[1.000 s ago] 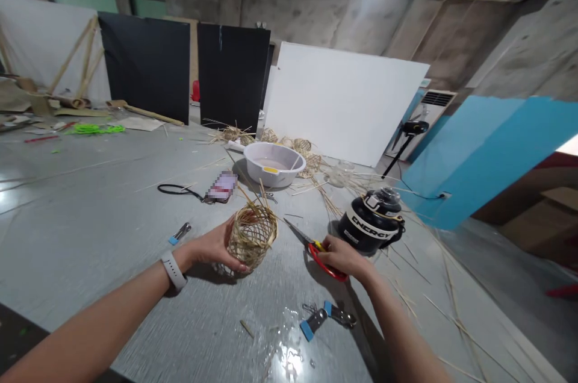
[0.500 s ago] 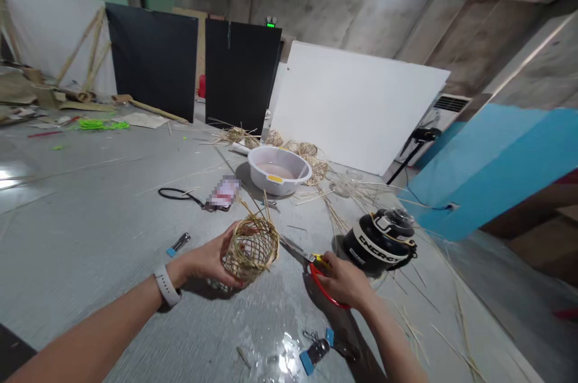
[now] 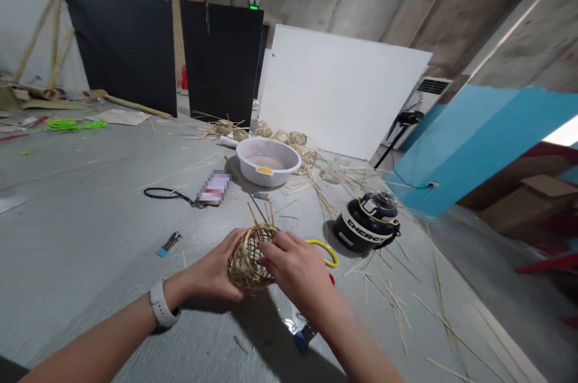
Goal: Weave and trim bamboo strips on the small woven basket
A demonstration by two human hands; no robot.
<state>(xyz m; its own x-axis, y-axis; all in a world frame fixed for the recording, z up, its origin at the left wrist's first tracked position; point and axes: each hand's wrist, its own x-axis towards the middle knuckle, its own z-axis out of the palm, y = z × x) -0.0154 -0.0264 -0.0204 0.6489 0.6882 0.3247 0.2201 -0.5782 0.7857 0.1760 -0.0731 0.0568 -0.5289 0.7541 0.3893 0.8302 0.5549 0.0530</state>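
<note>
A small openwork basket of woven bamboo strips point(image 3: 244, 262) is tilted with its mouth toward me, several strip ends sticking up from the far rim. My left hand point(image 3: 219, 265), with a white watch band at the wrist, wraps round its left side. My right hand point(image 3: 295, 262) is at the basket's right side, fingers curled over the rim and into the opening; the fingertips are partly hidden. Behind that hand lie scissors with a yellow handle loop point(image 3: 332, 255) and a bit of red showing; the blades are hidden.
Beyond the basket stand a white basin point(image 3: 268, 177) holding liquid and a black jug point(image 3: 365, 226). A phone point(image 3: 214, 188) with a strap and a blue-tipped clip point(image 3: 169, 244) lie to the left. Loose bamboo strips point(image 3: 323, 199) and woven pieces point(image 3: 298, 141) are scattered at the back and right.
My right hand has let go of the scissors, leaving them on the table, and moved left onto the basket rim. My left hand still holds the basket. The view has shifted slightly right.
</note>
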